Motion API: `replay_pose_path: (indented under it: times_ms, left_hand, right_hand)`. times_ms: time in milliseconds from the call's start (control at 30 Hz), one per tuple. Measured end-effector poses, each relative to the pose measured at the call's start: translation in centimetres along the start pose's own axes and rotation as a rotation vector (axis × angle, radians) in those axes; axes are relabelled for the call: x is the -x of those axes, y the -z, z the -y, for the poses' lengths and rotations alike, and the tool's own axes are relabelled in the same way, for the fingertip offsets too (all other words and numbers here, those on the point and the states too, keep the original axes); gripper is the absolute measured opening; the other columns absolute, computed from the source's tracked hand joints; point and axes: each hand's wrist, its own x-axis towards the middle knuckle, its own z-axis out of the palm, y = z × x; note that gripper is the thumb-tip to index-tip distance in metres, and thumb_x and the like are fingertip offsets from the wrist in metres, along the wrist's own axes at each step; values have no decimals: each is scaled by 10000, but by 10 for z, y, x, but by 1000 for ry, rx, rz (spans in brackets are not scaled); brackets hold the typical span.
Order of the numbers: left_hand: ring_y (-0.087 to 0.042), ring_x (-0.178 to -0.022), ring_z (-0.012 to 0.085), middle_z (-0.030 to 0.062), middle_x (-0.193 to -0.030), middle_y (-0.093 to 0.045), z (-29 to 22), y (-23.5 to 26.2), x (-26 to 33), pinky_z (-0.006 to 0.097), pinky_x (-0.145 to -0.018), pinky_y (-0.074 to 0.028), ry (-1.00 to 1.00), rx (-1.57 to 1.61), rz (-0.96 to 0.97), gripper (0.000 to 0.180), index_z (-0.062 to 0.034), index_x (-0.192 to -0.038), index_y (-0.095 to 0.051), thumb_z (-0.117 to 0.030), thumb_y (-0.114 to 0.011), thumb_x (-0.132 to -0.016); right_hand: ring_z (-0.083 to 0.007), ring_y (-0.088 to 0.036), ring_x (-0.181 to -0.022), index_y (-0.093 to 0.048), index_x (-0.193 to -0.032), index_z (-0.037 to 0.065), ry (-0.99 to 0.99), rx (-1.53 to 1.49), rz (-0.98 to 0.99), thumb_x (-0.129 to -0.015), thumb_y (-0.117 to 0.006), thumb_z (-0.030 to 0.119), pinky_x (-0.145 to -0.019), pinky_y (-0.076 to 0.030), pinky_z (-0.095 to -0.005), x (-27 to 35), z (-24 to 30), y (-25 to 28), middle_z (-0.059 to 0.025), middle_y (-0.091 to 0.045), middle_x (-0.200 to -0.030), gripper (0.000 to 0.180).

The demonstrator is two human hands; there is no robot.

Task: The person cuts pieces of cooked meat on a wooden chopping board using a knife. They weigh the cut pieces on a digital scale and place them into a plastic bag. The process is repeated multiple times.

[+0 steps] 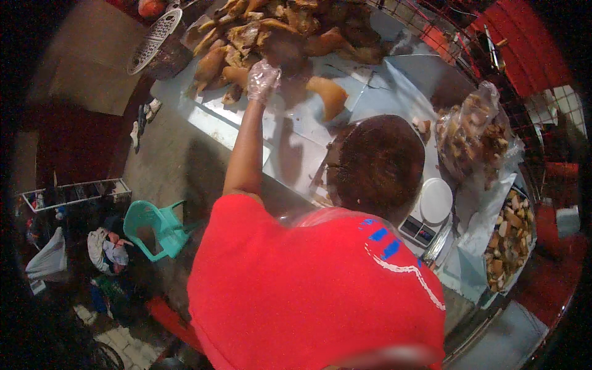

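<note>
Neither of my hands shows in the head view. A person in a red shirt (pixel 308 290) stands right in front of me, seen from above and behind, bent over a metal table (pixel 296 139). That person's left arm stretches up and left. Its hand, in a clear plastic glove (pixel 263 79), rests on the near edge of a big pile of browned chicken pieces (pixel 271 31). One single piece (pixel 330 95) lies apart on the table to the right of the hand. The person's other hand is hidden by their head.
A white kitchen scale (pixel 430 209) stands right of the person's head. Beyond it are a clear bag of cooked pieces (pixel 472 132) and a tray of pieces (pixel 510 240). A perforated basket (pixel 154 40) sits at the table's far left. A teal plastic chair (pixel 157 228) stands on the floor.
</note>
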Motion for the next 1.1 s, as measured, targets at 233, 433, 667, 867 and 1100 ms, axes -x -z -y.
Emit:
replay_pose_path:
  times_ms: [233,433,667,867,1100]
  left_hand:
    - [-469,-1192,332,150,-1267,-511,-72,-45,16,452,-967,-400,-399,-383,184,476,-161,-1186,-538,-61,-575,-722]
    - [-377,-1279,354,135,-1412,-374,-120,-103,-3,438,-1037,-360,-797,-394,169,625,-239,-1340,-420,-38,-558,-765]
    - [-590,-1030,290,126,-1116,-622,-156,-153,-33,396,-903,-459,-496,-290,489,457,-171,-1206,-557,-240,-623,-759]
    - [-622,-939,287,149,-1022,-650,-110,-249,-50,387,-830,-489,-643,-427,914,457,-141,-1087,-650,-448,-625,-749]
    - [-571,-976,220,85,-1111,-613,-56,-226,-43,357,-876,-463,-285,462,882,386,-55,-1149,-601,-275,-634,-834]
  right_hand:
    - [-114,-481,-663,-252,-1429,157,-74,-155,-56,-899,-550,166,-478,-347,-254,16,-3,8,-64,-552,-1121,609]
    - [-83,-468,-642,-259,-1427,157,-83,-232,-130,-895,-560,166,-450,-335,-233,20,-24,27,-46,-551,-1116,611]
    - [-50,-447,-617,-265,-1425,159,-150,-219,-213,-890,-568,164,-426,-320,-211,42,-15,47,-17,-549,-1080,615]
    - [-58,-386,-503,-261,-1428,172,-282,-137,-238,-889,-560,188,-396,-299,-205,71,43,23,-8,-532,-872,616]
    - [-61,-388,-468,-242,-1438,183,-178,-230,-118,-914,-517,208,-382,-313,-201,63,38,13,-14,-514,-761,593]
